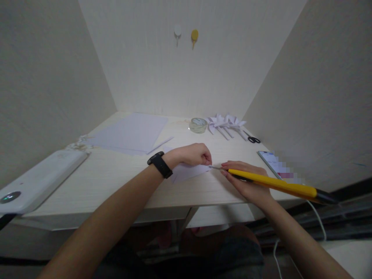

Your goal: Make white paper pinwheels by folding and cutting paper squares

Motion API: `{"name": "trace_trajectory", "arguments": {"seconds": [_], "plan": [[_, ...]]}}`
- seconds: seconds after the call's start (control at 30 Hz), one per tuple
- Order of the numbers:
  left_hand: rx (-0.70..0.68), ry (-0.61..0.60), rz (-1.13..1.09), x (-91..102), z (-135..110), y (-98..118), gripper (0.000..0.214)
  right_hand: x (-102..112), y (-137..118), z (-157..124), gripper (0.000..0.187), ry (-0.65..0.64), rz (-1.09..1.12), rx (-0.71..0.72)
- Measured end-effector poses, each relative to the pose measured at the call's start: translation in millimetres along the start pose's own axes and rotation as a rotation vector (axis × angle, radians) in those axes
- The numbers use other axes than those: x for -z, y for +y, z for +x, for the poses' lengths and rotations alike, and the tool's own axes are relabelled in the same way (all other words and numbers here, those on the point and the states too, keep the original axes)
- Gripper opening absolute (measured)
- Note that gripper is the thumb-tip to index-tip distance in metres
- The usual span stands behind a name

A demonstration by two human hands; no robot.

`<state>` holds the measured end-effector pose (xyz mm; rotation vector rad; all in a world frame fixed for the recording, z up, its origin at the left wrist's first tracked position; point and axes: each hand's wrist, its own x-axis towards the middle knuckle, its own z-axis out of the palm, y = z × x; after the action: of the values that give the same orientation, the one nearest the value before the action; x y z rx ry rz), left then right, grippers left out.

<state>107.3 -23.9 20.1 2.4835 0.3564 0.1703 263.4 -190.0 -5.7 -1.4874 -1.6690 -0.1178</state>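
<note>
My left hand (197, 154), with a black watch on its wrist, is closed over a folded white sheet of paper (187, 173) at the desk's front, its curled fingers at the sheet's right corner. My right hand (247, 180) grips a yellow-and-black utility knife (270, 181). The knife's thin metal tip points left and meets the paper's corner close to my left fingertips. Part of the sheet is hidden under my left hand and wrist.
Behind my hands are a tape roll (198, 125), several paper pinwheels (225, 123) and black-handled scissors (254, 139). White sheets (130, 131) and a rolled paper stick (159, 145) lie at the back left. A white device (43, 178) sits far left, a phone (276, 164) at right. Walls enclose the desk.
</note>
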Motion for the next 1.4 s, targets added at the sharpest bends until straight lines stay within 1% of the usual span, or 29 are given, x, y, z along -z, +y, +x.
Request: {"name": "trace_trajectory", "arguments": {"seconds": [0.1, 0.23, 0.33, 0.43, 0.53, 0.6, 0.67, 0.7, 0.77, 0.83, 0.87, 0.93, 1.0, 1.07, 1.1, 1.2, 1.27, 1.33, 1.4], "plan": [[0.000, -0.003, 0.000, 0.6, 1, -1, 0.016, -1, 1, -1, 0.015, 0.021, -0.018, -0.023], [0.011, -0.002, -0.082, 3.2, 0, -4, 0.017, -3, 2, -2, 0.016, 0.040, -0.035, -0.029], [0.033, 0.004, -0.088, 9.8, -4, -2, 0.028, -3, 2, -1, 0.015, 0.023, -0.049, 0.025], [0.054, -0.015, -0.028, 20.2, -13, -2, 0.041, -1, 4, 1, 0.012, 0.011, -0.009, 0.092], [0.124, -0.057, 0.058, 30.5, -22, -8, 0.037, 1, 7, 3, 0.011, -0.024, 0.057, 0.137], [0.199, -0.094, 0.094, 35.8, -27, -16, 0.030, 2, 8, 4, 0.011, -0.042, 0.087, 0.104], [0.248, -0.091, 0.094, 39.7, -30, -22, 0.025, 1, 9, 5, 0.012, -0.008, 0.099, 0.016], [0.261, -0.070, 0.081, 41.2, -30, -25, 0.023, 0, 9, 4, 0.014, 0.039, 0.106, -0.042], [0.282, 0.013, 0.045, 42.7, -31, -28, 0.022, -3, 9, 3, 0.017, 0.180, 0.144, -0.146], [0.328, 0.146, -0.019, 41.2, -29, -30, 0.028, -9, 8, 2, 0.021, 0.300, 0.203, -0.206], [0.357, 0.227, -0.063, 38.9, -28, -31, 0.032, -12, 7, 1, 0.023, 0.331, 0.227, -0.226], [0.415, 0.369, -0.157, 31.1, -26, -34, 0.043, -18, 5, -1, 0.024, 0.333, 0.250, -0.258], [0.450, 0.430, -0.233, 20.6, -25, -37, 0.049, -23, 4, -2, 0.025, 0.312, 0.252, -0.289], [0.474, 0.440, -0.322, 10.5, -26, -40, 0.049, -27, 3, -2, 0.027, 0.298, 0.246, -0.311], [0.474, 0.426, -0.379, 6.5, -28, -41, 0.048, -29, 3, -2, 0.028, 0.289, 0.244, -0.319], [0.426, 0.351, -0.586, -0.1, -35, -39, 0.044, -31, 2, -2, 0.030, 0.237, 0.251, -0.334], [0.383, 0.328, -0.693, -1.7, -38, -37, 0.046, -32, 1, -2, 0.030, 0.210, 0.258, -0.334], [0.354, 0.335, -0.726, -3.3, -37, -35, 0.048, -33, -1, -2, 0.029, 0.187, 0.249, -0.331], [0.343, 0.358, -0.670, -5.7, -34, -34, 0.049, -34, -1, -3, 0.028, 0.174, 0.225, -0.331]]}}
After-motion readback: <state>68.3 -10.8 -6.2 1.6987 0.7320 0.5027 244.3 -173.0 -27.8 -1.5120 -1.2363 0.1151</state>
